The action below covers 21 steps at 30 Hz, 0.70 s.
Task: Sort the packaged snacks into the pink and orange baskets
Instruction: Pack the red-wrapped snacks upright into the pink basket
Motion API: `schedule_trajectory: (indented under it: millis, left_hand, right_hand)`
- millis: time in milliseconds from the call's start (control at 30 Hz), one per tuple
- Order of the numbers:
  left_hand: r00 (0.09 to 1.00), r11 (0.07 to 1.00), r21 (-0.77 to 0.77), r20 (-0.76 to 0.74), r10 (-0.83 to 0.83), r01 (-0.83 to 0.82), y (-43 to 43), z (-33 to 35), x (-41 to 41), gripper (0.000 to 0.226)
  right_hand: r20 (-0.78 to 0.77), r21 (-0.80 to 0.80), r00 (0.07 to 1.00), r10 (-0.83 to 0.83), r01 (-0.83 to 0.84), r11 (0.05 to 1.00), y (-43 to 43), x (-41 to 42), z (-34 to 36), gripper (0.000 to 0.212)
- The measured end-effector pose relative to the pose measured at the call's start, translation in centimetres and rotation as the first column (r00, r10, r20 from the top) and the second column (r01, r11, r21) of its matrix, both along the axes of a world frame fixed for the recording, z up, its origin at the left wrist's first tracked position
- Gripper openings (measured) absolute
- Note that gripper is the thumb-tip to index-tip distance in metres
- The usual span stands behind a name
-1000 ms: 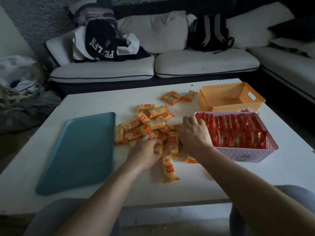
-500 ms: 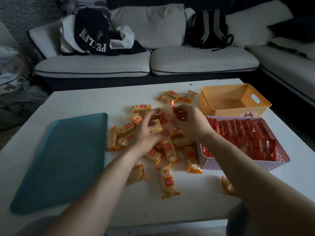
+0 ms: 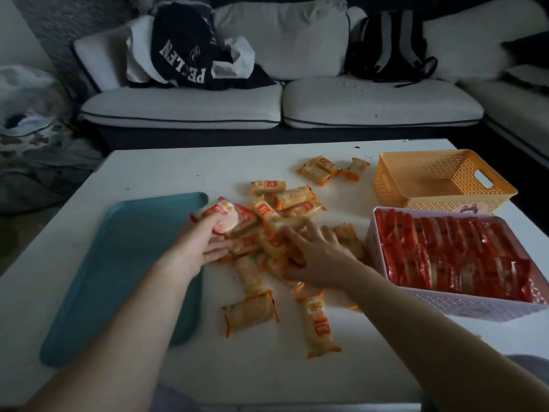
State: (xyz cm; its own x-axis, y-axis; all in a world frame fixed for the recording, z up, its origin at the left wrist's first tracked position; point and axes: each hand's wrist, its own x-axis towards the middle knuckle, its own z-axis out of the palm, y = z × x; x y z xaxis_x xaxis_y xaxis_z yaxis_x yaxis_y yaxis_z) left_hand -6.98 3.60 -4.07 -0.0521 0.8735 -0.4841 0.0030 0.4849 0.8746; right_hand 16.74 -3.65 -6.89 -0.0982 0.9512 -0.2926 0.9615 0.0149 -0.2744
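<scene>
Midway through a living-room sorting job, a person's left hand (image 3: 199, 248) pinches a red packet (image 3: 230, 217) at the left edge of the heap. It seems singled out because its colour matches the red ones already filling the pink basket (image 3: 463, 307) at right. The right hand (image 3: 318, 260) lies across the pile of orange packets (image 3: 294, 197) with fingers spread and straight, holding nothing, seemingly raking for strays. The red packet sits at the left fingertips, well apart from the pink basket, with the pile and the right hand between. The orange basket (image 3: 395, 185), behind the pink one, looks empty. Orange packets lie scattered on the white table (image 3: 166, 171) beside a teal tray (image 3: 118, 278).
</scene>
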Motion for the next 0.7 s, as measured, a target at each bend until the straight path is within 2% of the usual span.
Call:
schedule_trajectory:
  millis: [67, 167, 300, 367, 467, 533, 567, 633, 700]
  left_hand:
    - [0.997, 0.998, -0.044, 0.059, 0.044, -0.041, 0.1, -0.4, -0.5, 0.039]
    - [0.985, 0.993, -0.009, 0.126, 0.122, -0.122, 0.6, -0.3, -0.5, 0.04]
    - [0.977, 0.986, 0.045, 0.15, 0.151, -0.159, 1.2, -0.3, -0.5, 0.051]
    - [0.983, 0.988, 0.058, 0.121, 0.136, -0.144, 1.2, -0.5, -0.3, 0.052]
    - [0.988, 0.984, 0.093, 0.058, 0.144, -0.149, 0.9, -0.4, 0.2, 0.049]
    - [0.99, 0.983, 0.118, 0.049, 0.133, -0.138, 0.1, 0.2, 0.6, 0.039]
    - [0.992, 0.984, 0.131, 0.053, 0.115, -0.121, -0.3, 0.6, 0.9, 0.032]
    - [0.997, 0.985, 0.157, 0.058, 0.056, -0.065, -1.7, 1.7, 1.8, 0.022]
    - [0.999, 0.982, 0.189, 0.026, -0.027, 0.021, -3.1, 2.7, 3.0, 0.023]
  right_hand:
    - [-0.036, 0.018, 0.998, 0.051, -0.051, 0.999, 0.7, -0.9, -1.5, 0.098]
    - [-0.091, 0.109, 0.99, 0.105, -0.095, 0.989, 2.3, -3.0, -1.8, 0.087]
    - [-0.033, 0.225, 0.979, 0.199, -0.187, 0.956, 3.0, -5.7, -1.6, 0.068]
    - [0.086, 0.217, 0.986, 0.141, -0.156, 0.964, 2.6, -5.1, -2.4, 0.064]
    - [0.092, 0.071, 0.991, -0.102, 0.095, 0.993, 1.9, -2.4, -2.3, 0.063]
    - [0.11, 0.072, 0.979, -0.171, 0.164, 0.984, 1.1, -1.3, -0.9, 0.062]
    - [0.062, 0.112, 0.979, -0.194, 0.186, 0.976, 0.8, -1.0, 0.0, 0.06]
    - [-0.143, 0.225, 0.957, -0.254, 0.281, 0.933, 0.0, -0.5, 2.3, 0.052]
    - [-0.438, 0.23, 0.85, -0.294, 0.422, 0.877, -1.0, 0.2, 4.7, 0.047]
